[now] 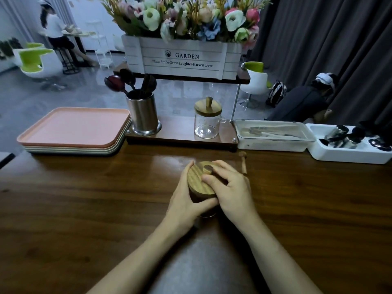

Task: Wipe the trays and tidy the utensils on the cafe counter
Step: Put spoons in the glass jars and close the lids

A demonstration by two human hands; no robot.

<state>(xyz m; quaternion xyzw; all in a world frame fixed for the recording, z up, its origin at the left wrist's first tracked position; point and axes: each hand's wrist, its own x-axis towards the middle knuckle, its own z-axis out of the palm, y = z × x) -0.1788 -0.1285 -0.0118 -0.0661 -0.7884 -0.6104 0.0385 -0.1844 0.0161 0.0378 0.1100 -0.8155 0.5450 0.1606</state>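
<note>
One wooden counter (pixel 84 198), grey curtain (pixel 318 49) behind.

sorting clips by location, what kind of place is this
Most likely a cafe service counter: stacked serving trays, a steel holder of wooden spoons and a white lidded utensil box sit along a wooden counter, with green-and-white chairs on the floor beyond.

I see a cafe: stacked serving trays (pixel 74 129) on a wooden bench (pixel 84 209), spoons in a cup (pixel 144 114), stools (pixel 67 58) beyond.
</note>
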